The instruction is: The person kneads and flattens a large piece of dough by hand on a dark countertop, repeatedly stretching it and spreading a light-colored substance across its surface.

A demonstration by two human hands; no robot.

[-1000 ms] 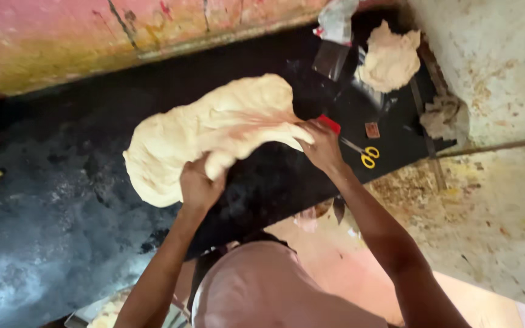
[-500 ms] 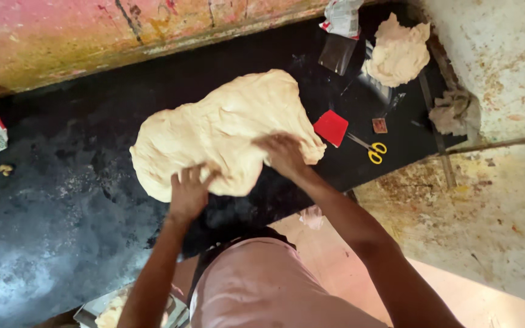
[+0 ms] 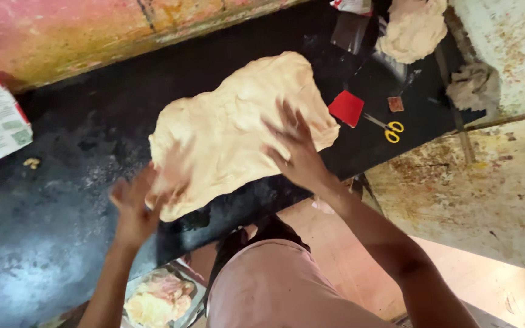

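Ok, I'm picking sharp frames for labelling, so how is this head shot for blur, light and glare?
In the head view, the left hand is smeared by motion blur and the right hand is slightly soft; the dough sheet and yellow-handled scissors read clearly. The black counter is dim with a pale floury sheen at lower left, and the floor at right is brighter. No hard glare.

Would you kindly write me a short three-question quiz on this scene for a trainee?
1. True or false: the dough sheet lies on a dark worktop.
2. What colour are the scissors' handles?
3. Which hand lies spread over the sheet's right part: A left hand, B right hand?

Key: 1 true; 2 yellow; 3 B.
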